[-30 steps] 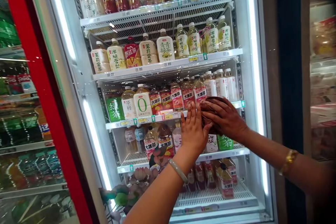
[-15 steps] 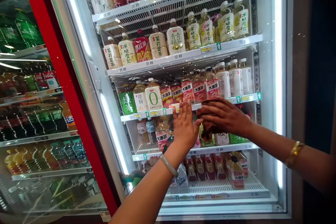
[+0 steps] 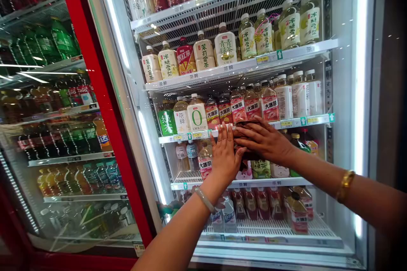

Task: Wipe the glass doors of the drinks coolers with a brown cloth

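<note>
My left hand (image 3: 226, 152) lies flat against the glass door of a drinks fridge, fingers stretched upward and slightly apart, a pale bangle at its wrist. Close by on its right, my right hand (image 3: 267, 140) presses a dark brown cloth (image 3: 249, 155) to the glass, its fingers pointing left over the cloth. Part of the cloth is hidden under that palm. Right fingertips almost meet the left hand. Behind the glass, bottles with red labels (image 3: 252, 107) stand on a shelf (image 3: 289, 123) just above the hands.
More shelves of bottled drinks fill the fridge above and below. A red door frame (image 3: 104, 106) runs down the left, beside another fridge with green bottles (image 3: 63, 38). Bright light strips (image 3: 361, 93) line the fridge's sides, and reflections show on the glass.
The shelves have shifted right in view. My right hand with the cloth has come left, closer to my left hand. Against the shelves, both hands sit farther left.
</note>
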Demonstrator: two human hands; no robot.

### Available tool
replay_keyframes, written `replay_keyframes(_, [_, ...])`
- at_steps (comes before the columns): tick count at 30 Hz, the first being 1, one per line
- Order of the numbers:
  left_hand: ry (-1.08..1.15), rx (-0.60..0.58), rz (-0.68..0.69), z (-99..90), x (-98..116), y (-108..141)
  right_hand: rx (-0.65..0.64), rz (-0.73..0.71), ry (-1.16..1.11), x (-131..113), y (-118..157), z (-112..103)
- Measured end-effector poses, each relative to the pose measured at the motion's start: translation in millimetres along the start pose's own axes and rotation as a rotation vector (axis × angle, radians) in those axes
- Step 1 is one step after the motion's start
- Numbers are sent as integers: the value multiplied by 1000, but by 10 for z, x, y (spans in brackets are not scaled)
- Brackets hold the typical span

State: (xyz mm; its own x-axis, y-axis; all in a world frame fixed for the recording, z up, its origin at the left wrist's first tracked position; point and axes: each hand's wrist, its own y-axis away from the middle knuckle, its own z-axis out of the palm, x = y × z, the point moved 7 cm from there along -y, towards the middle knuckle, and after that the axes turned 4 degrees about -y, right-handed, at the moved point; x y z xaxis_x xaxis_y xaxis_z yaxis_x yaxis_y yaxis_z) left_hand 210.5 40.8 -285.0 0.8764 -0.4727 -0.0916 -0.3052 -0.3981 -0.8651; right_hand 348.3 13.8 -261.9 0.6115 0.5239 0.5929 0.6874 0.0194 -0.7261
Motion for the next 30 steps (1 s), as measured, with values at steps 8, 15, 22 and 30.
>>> replay_keyframes(8, [110, 172, -122, -120, -114, -197, 141, 444, 59, 222, -583, 72])
replay_keyframes(15, [47, 51, 67, -211, -248, 30, 13, -124, -30, -239, -310, 247])
replay_keyframes(22, [-4, 56, -160, -417, -494, -218, 166, 394, -48, -110, -903, 365])
replay_keyframes(30, [-98, -262, -265, -333, -705, 842, 94, 209, -209, -997, -541, 870])
